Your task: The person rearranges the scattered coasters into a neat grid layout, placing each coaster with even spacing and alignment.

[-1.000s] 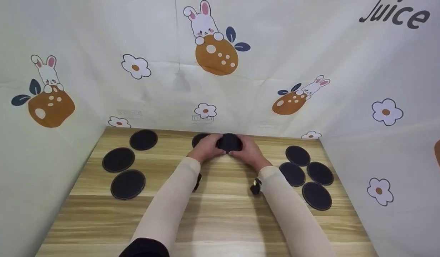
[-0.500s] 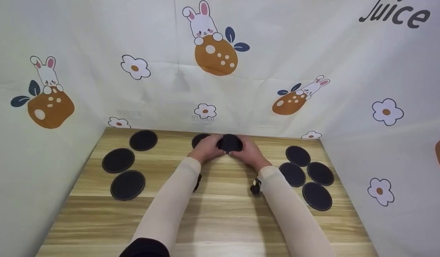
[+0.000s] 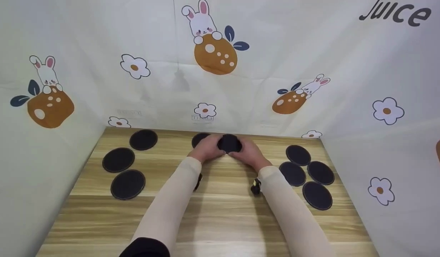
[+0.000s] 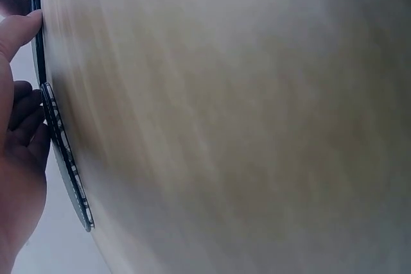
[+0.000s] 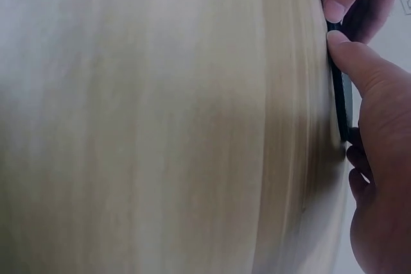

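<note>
Black, round, flat, leather-like disc, one, serving as landmark: at the far edge of the table, between the two bare hands; whether single or a stack, and whether resting or lifted, cannot be told. Left hand: on the landmark's left, thumb and fingers pinching its rim. Right hand: on its right, thumb at the near rim, fingers bent around the side, likewise pinching. Similar black round disc, one: just left of the landmark, partly covered by the left hand. Three matching discs: farther left. Four matching discs: to the right and nearer the person, clustered. Progress, by judgement: midway in handling; seven discs lie apart from the hands, whereas the landmark is not yet released. Surface: pale, streaked, wood-grain table, beneath and in front of the landmark. Room: cream sheet walls behind the landmark and on both sides, printed with white flowers, rabbits on orange fruit and, high to its right, the dark word "Juice".
</note>
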Motion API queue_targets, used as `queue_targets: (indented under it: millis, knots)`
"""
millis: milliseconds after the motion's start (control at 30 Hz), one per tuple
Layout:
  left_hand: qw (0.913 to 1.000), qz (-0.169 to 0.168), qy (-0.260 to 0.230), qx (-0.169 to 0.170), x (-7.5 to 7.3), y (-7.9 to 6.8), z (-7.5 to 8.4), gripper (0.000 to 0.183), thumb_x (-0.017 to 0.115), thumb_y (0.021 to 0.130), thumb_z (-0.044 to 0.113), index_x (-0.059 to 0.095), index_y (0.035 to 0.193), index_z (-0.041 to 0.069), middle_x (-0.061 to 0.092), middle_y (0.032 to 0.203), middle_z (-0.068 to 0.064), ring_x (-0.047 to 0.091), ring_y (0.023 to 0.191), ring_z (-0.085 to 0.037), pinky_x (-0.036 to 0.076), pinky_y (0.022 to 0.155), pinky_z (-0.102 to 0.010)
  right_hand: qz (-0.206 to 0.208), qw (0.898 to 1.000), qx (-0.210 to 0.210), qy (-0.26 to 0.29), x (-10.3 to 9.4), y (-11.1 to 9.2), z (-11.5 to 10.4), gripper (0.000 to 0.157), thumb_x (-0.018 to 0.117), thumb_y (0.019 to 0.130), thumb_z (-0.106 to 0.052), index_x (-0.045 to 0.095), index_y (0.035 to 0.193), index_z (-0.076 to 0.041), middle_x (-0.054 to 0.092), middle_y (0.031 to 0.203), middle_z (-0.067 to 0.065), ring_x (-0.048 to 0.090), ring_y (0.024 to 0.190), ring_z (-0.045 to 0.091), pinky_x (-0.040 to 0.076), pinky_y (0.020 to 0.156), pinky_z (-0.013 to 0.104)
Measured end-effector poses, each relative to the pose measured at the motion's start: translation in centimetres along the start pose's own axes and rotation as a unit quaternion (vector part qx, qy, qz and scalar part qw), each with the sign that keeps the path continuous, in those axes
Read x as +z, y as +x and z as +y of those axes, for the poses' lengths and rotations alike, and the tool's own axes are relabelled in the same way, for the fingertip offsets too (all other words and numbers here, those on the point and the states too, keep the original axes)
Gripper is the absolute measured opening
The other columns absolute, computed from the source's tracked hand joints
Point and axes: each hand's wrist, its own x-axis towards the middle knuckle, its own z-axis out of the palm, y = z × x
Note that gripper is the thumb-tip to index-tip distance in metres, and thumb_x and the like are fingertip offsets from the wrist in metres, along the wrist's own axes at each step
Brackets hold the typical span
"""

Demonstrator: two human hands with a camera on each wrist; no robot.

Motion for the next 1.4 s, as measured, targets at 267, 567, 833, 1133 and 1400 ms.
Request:
queue_targets:
  millis: [267, 567, 833, 1133, 1400]
  knots:
    - [1.0000, 0.005, 0.004, 0.005, -0.4, -0.5, 0.3, 0.073, 0.086, 0.095, 0.029, 0.057, 0.159, 0.008, 0.061, 0.157, -0.011, 0.054, 0.148, -0.030, 0.041, 0.126, -0.047, -0.001, 1.000, 0.013, -0.013, -0.5, -0.2, -0.1, 0.078, 0.089, 0.093, -0.043, 0.062, 0.151, 0.001, 0.067, 0.145, 0.019, 0.062, 0.136, 0.036, 0.047, 0.119, 0.051]
    - [0.9996, 0.006, 0.000, 0.028, -1.4, -2.2, 1.0, 0.076, 0.082, 0.100, 0.029, 0.050, 0.163, 0.003, 0.053, 0.165, -0.016, 0.046, 0.156, -0.032, 0.036, 0.129, -0.046, 0.000, 1.000, 0.001, 0.017, -1.8, -2.3, 0.1, 0.082, 0.085, 0.097, -0.042, 0.054, 0.157, 0.005, 0.059, 0.156, 0.024, 0.052, 0.148, 0.040, 0.039, 0.126, 0.055]
    - [0.9976, 0.001, 0.004, 0.070, -1.8, -5.1, 2.7, 0.072, 0.081, 0.097, 0.028, 0.055, 0.159, 0.003, 0.056, 0.162, -0.016, 0.049, 0.153, -0.033, 0.038, 0.129, -0.045, 0.002, 1.000, 0.001, 0.002, -2.7, -6.5, -0.1, 0.082, 0.085, 0.098, -0.039, 0.051, 0.160, 0.001, 0.055, 0.160, 0.023, 0.047, 0.152, 0.040, 0.036, 0.128, 0.054]
    - [0.9857, -0.006, -0.038, 0.164, -0.5, -8.9, 5.4, 0.071, 0.085, 0.095, 0.022, 0.056, 0.155, -0.002, 0.060, 0.155, -0.020, 0.055, 0.147, -0.035, 0.041, 0.126, -0.046, -0.002, 1.000, -0.018, 0.015, -2.9, -11.5, -1.6, 0.078, 0.086, 0.098, -0.037, 0.053, 0.161, -0.004, 0.052, 0.164, 0.018, 0.044, 0.156, 0.037, 0.034, 0.130, 0.052]
    - [0.9856, -0.021, -0.051, 0.160, 0.8, -11.7, 7.1, 0.067, 0.083, 0.099, 0.026, 0.056, 0.155, 0.000, 0.060, 0.156, -0.018, 0.056, 0.147, -0.033, 0.043, 0.125, -0.047, 0.008, 0.999, -0.025, 0.039, -3.7, -14.8, -2.1, 0.076, 0.087, 0.098, -0.037, 0.056, 0.159, -0.004, 0.054, 0.163, 0.018, 0.045, 0.154, 0.039, 0.035, 0.129, 0.055]
